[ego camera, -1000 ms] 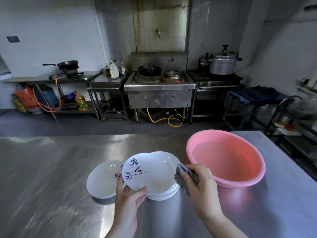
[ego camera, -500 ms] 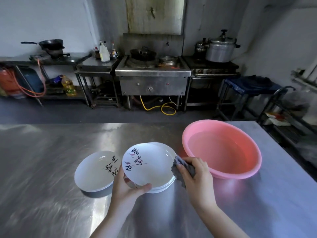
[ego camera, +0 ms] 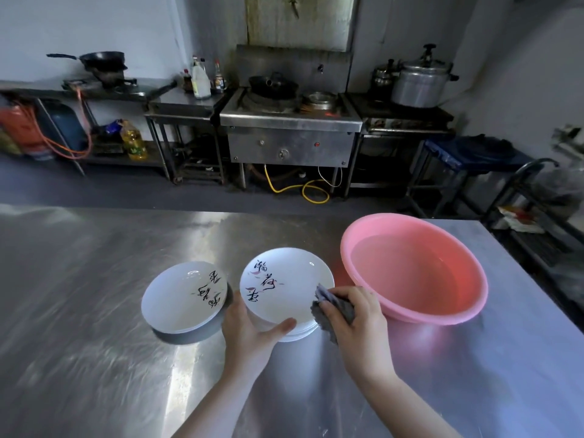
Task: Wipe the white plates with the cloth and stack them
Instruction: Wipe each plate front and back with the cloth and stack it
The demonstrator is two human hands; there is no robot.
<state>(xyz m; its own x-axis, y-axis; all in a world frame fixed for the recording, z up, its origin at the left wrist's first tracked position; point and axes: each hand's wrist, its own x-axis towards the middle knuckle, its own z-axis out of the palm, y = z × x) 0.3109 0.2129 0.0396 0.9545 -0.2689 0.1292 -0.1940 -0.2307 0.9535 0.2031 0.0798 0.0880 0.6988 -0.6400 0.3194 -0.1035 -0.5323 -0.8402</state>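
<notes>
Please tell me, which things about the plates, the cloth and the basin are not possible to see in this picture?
- Head view: the left hand and held plate hide how many plates lie beneath.
- The right hand covers most of the cloth.
- Whether the left plate is wiped: not visible.
- Pink basin: water depth unclear.

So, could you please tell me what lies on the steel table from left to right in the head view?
Plate stack on the left → left hand → held plate → cloth → pink basin.

Commercial kitchen: steel wok stove, pressure cooker, stainless worktable.
</notes>
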